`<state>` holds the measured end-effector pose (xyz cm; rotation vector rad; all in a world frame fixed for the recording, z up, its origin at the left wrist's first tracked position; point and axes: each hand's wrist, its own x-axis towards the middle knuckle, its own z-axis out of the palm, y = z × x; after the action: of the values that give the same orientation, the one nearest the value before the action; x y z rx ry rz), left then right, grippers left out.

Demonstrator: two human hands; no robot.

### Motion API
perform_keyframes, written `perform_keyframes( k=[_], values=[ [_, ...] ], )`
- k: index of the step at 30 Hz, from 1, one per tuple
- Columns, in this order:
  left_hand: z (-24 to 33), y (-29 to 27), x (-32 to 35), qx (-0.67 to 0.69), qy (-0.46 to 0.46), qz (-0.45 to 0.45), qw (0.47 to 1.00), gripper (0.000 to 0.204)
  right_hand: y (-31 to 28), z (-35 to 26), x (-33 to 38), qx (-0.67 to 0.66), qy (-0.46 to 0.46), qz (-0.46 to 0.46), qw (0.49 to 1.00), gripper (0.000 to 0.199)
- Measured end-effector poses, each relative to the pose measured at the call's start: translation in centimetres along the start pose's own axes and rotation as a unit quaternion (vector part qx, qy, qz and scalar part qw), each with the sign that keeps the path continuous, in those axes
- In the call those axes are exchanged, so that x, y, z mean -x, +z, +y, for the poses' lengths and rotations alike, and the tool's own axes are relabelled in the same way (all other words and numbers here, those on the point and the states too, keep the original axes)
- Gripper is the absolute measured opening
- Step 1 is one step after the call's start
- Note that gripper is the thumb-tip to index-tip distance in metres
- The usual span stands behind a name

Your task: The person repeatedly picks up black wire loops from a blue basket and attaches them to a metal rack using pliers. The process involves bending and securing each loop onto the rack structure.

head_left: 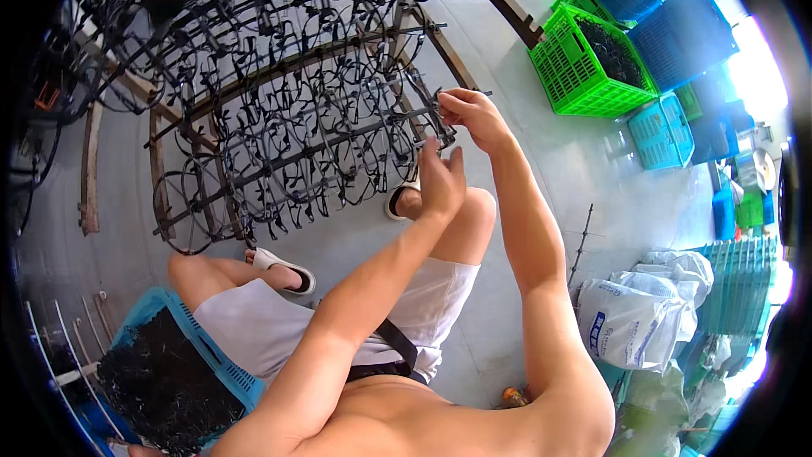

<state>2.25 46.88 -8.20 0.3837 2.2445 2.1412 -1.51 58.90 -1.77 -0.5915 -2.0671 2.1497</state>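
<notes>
The rack (279, 127) stands on the floor (558, 161) before the seated person, most rods already hung with black frames (338, 161). The right hand (474, 114) pinches a rod end at the rack's right edge. The left hand (440, 179) hovers just below, fingers loosely extended, holding nothing visible. A blue crate (211, 347) of black parts, lower left, remains full.

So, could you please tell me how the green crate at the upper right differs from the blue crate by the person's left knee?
The green crate is bright green and stands out of reach on the floor, past the right hand; the blue crate is blue and sits close beside the left thigh. The green crate looks partly filled, while the blue crate is heaped nearly to its rim. Both are slotted plastic crates holding small black parts.
</notes>
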Motion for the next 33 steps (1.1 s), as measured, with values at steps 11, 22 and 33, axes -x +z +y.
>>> perform_keyframes(
  k=[11, 22, 33],
  values=[
    [0.3, 0.1, -2.1, 0.152, -0.181, -0.071, 0.969, 0.026, 0.5, 0.2, -0.1, -0.014, 0.001, 0.006, 1.000, 0.026],
    [-1.4, 1.4, -2.3, -0.031, 0.011, 0.036, 0.999, 0.016, 0.6, 0.9, -0.4, 0.012, -0.026, -0.005, 1.000, 0.023],
    [0.0, 2.5, -1.9, 0.030, -0.073, 0.046, 0.996, 0.015, -1.8, 3.4, -0.6, -0.003, -0.037, 0.029, 0.999, 0.018]
  ],
)
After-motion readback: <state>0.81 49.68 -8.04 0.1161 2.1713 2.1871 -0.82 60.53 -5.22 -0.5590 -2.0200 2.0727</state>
